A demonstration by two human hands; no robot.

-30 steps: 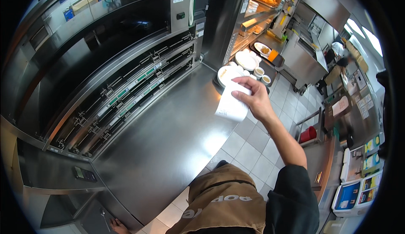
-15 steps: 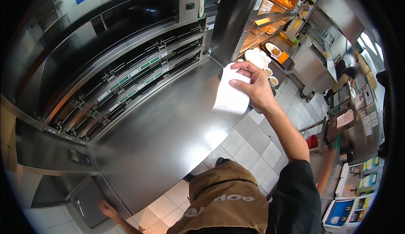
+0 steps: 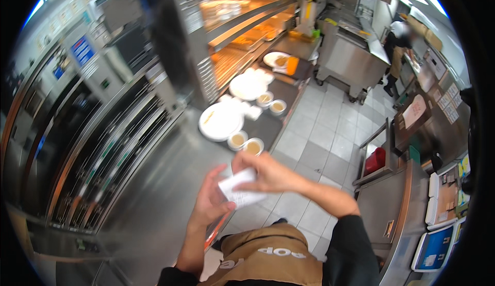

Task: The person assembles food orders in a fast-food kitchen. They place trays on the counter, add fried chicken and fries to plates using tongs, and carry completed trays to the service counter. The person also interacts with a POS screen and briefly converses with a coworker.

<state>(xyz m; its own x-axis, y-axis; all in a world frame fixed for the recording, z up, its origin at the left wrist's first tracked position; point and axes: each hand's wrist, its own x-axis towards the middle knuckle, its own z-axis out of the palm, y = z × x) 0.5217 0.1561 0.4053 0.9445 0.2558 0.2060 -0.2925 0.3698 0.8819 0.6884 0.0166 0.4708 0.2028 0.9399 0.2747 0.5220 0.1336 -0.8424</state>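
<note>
A printed white paper receipt [image 3: 248,197] is held between my two hands above the steel counter's front edge. My right hand [image 3: 265,172] is closed on its upper right part, the fingers curled over the slip. At the left edge of the paper is my left hand [image 3: 207,199], its thumb against the lower corner and its fingers reaching up beside it, slightly blurred. Just beyond my hands, a dark tray [image 3: 262,127] holds white round plates [image 3: 220,121] and several small cups of brown sauce [image 3: 253,146].
A lit warming cabinet [image 3: 242,18] with fried food rises behind the trays. Dark racks [image 3: 103,157] line the left side of the steel counter [image 3: 154,183]. Tiled floor [image 3: 304,147] runs to the right, toward a side counter [image 3: 384,203]. Another person [image 3: 398,49] stands far back.
My view has swung right toward the trays. My left hand has come up from the counter's left end to the receipt, and my right hand has brought the receipt lower and nearer.
</note>
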